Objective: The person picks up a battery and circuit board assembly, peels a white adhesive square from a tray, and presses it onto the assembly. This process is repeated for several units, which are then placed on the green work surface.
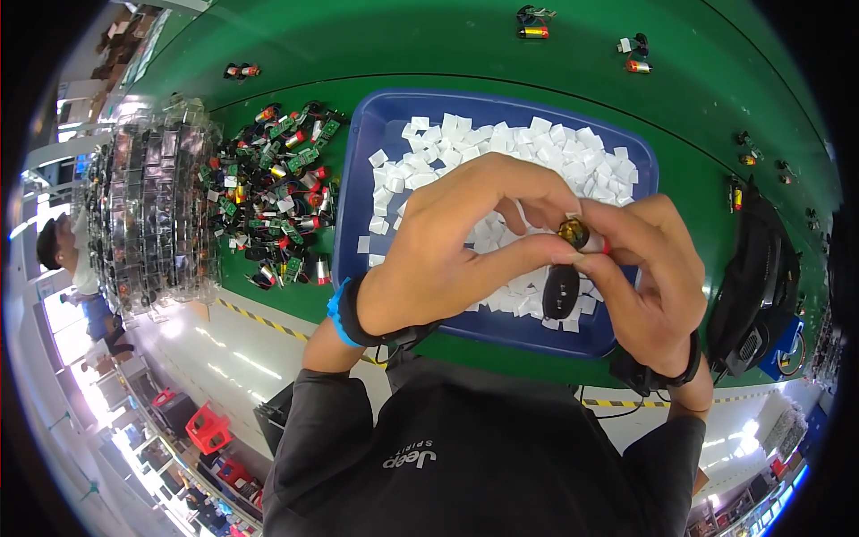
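Above a blue tray (358, 170), both my hands meet at one small cylindrical battery cell (574, 234) with an amber end and a bit of red on its side. My left hand (447, 246) pinches it between thumb and fingers. The thumb and fingers of my right hand (658, 277) close on its other side. Just below the fingertips is a black oval piece (561, 293) with small light marks; whether it hangs from the cell or lies in the tray, I cannot tell. Many small white squares (528, 139) fill the tray.
Left of the tray lies a heap of battery cells with green circuit boards (295, 179). Beyond it rise stacked clear plastic trays (152, 206). Several loose cell assemblies (534, 32) are scattered on the green table (429, 45). A black bag (752, 268) sits at the right. A person (76, 259) is far left.
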Motion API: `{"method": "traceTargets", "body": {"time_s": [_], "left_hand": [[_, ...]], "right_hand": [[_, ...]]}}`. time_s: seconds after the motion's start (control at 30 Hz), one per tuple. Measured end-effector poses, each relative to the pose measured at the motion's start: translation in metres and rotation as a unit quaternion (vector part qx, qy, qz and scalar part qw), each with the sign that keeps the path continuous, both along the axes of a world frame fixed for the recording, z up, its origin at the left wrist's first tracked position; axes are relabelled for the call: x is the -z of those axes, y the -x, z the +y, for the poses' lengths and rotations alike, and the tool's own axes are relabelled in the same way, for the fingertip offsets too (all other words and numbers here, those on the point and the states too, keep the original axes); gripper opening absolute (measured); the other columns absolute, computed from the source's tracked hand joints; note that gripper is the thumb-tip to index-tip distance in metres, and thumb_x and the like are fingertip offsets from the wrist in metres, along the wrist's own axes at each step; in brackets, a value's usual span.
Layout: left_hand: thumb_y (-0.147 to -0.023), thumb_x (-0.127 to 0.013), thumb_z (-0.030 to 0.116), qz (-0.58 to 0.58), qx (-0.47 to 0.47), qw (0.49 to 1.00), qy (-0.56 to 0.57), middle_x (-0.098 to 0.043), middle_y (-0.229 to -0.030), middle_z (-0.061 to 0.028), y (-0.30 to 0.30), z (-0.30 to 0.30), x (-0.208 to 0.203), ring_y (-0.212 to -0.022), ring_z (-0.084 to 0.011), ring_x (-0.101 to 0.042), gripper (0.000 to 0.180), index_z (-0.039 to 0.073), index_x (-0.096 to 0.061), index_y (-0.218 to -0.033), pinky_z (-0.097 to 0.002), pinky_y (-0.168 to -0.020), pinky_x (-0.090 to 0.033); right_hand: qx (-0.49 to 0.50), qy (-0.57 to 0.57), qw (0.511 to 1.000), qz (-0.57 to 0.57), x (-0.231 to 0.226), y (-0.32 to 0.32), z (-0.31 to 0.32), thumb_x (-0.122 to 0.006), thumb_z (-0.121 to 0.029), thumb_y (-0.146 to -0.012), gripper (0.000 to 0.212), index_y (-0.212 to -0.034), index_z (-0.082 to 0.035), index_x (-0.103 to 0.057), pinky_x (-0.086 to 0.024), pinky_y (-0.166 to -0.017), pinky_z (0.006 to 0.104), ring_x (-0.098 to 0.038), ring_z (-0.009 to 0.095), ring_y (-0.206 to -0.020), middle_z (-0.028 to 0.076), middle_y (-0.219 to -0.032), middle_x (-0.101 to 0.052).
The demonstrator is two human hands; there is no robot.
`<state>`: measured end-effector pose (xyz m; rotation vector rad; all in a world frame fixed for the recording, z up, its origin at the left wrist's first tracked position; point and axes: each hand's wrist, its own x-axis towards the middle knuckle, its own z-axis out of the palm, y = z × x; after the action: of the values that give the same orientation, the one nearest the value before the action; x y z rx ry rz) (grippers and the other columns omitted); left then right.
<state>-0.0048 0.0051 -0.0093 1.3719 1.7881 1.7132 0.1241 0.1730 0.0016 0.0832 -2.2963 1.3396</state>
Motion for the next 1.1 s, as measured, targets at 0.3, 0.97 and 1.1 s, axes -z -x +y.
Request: {"method": "traceTargets", "body": {"time_s": [0.3,0.97,1.1], "left_hand": [[-0.085,-0.080,0.010,-0.101,-0.007,0.993,0.067,-0.067,-0.104,-0.0106,-0.008,0.004,-0.002,-0.092,-0.0164,-0.067,0.037,-0.001,-0.061,-0.115,-0.0304,-0.077,-0.056],[-0.088,-0.071,0.006,0.046,-0.010,0.996,0.079,-0.068,-0.099,-0.0098,-0.006,0.003,0.004,-0.082,-0.0185,-0.068,0.028,0.001,-0.063,-0.114,-0.0287,-0.069,-0.057],[-0.089,-0.063,-0.001,0.101,-0.017,0.990,0.097,-0.067,-0.096,-0.0100,-0.009,0.003,0.006,-0.078,-0.0197,-0.067,0.022,0.001,-0.061,-0.111,-0.0304,-0.064,-0.057]], "right_hand": [[0.047,-0.051,0.998,0.001,-0.006,0.011,0.011,-0.075,0.011,-0.077,0.035,-0.110,0.000,-0.071,-0.051,-0.061,0.0273,-0.062,0.017,-0.075,0.009,-0.092,-0.061],[-0.039,0.032,0.995,-0.083,-0.012,0.000,0.025,-0.079,0.008,-0.072,0.037,-0.106,0.000,-0.067,-0.048,-0.072,0.0301,-0.059,0.018,-0.085,0.011,-0.100,-0.066],[-0.058,-0.072,0.996,-0.014,-0.012,0.004,0.021,-0.081,0.006,-0.069,0.035,-0.101,-0.001,-0.069,-0.049,-0.072,0.0324,-0.059,0.022,-0.085,0.010,-0.096,-0.067]]}}
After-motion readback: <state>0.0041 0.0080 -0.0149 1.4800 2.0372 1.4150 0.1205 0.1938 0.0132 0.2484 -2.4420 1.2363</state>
